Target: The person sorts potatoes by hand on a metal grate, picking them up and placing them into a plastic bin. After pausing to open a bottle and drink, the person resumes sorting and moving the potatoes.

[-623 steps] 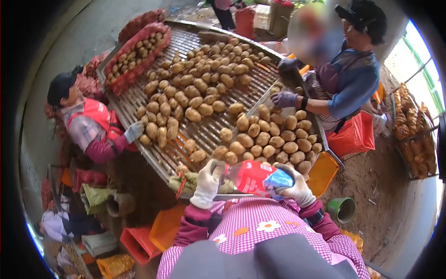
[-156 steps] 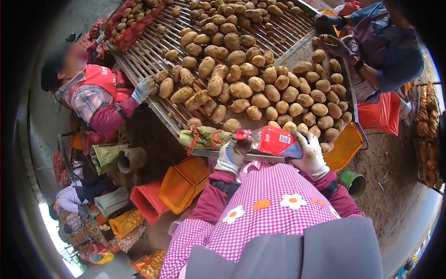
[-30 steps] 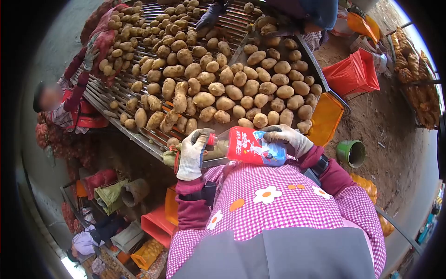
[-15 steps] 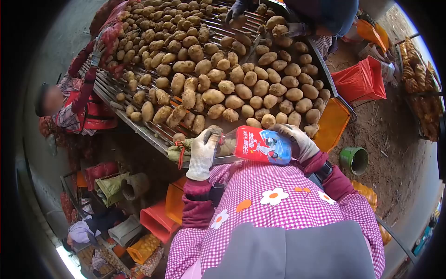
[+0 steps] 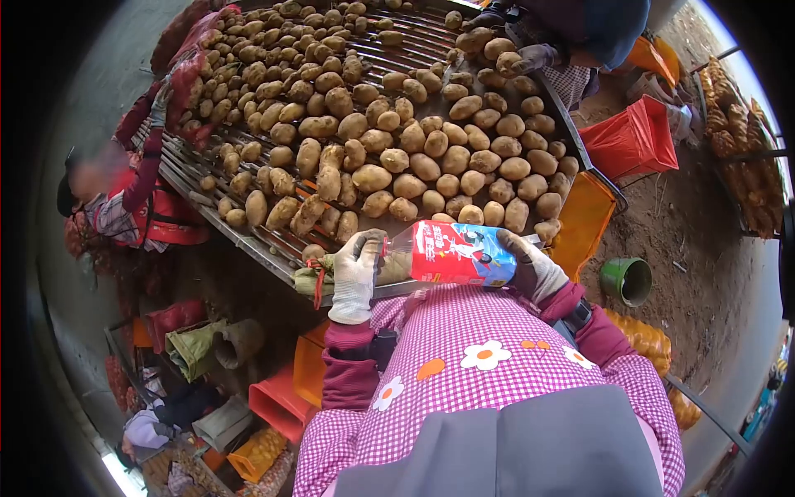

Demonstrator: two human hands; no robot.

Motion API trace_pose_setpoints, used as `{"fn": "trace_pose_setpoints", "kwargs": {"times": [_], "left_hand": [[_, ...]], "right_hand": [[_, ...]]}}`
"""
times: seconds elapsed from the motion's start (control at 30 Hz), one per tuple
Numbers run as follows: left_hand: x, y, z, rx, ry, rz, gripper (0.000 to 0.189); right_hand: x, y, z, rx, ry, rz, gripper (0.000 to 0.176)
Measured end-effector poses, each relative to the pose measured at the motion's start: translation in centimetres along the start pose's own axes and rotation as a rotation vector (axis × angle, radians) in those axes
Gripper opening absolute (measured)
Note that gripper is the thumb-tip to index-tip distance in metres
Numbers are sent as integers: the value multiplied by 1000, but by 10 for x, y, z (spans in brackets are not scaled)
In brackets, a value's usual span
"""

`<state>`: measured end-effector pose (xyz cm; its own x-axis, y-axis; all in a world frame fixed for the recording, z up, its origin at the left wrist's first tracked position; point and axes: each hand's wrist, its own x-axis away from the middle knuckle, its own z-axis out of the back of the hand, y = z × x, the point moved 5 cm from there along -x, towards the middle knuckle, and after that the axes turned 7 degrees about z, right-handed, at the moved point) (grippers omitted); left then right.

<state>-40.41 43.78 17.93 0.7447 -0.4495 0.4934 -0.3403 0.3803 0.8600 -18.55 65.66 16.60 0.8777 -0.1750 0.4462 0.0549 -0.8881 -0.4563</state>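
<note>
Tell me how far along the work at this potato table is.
Done, by the look of it: potatoes are spread over the slatted table. In hand: a bottle on its side, neck end in the left hand, base in the right hand. Left: probably much of the handling, since loose potatoes cover most of the table.

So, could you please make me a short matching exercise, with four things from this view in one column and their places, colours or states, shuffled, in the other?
Column one
1. Bottle
2. Bucket
3. Potatoes
4. Left hand

Column two
A. Green, on the bare ground
B. Gloved, at the bottle's neck
C. On its side, with the right hand at its base end
D. Spread over the slatted table

Right pairs: 1-C, 2-A, 3-D, 4-B
</note>
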Motion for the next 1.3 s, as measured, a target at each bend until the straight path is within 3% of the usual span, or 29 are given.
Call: {"fn": "trace_pose_setpoints", "kwargs": {"times": [0.13,0.27,0.4,0.53,0.63,0.7,0.8,1.0,1.13,1.17,1.3], "left_hand": [[7,13,-5,77,-106,-202,28],[13,23,-10,72,-182,-235,28],[12,13,-10,106,-228,-155,48],[13,14,-7,24,-222,-229,58],[19,22,-4,13,-240,-170,55],[18,15,1,18,-276,-72,50],[9,12,0,-150,-178,-235,48],[15,11,-1,37,-149,-6,34],[27,29,-9,45,-205,-214,30],[23,21,-7,20,-192,-266,39],[16,16,-8,84,-179,-228,40]], "right_hand": [[-3,7,-3,-246,-70,-45,74],[1,6,25,-34,-37,96,72],[-2,-6,18,0,-44,181,73],[-2,-20,10,193,-79,262,82],[-4,-23,15,272,-59,296,98],[-3,-29,18,400,-90,362,98],[-3,-40,13,632,-98,437,103],[12,-55,-24,841,-102,524,116],[3,-56,-6,825,-112,514,117],[3,-54,-3,826,-110,513,118],[7,-58,-14,912,-101,601,118]]}}
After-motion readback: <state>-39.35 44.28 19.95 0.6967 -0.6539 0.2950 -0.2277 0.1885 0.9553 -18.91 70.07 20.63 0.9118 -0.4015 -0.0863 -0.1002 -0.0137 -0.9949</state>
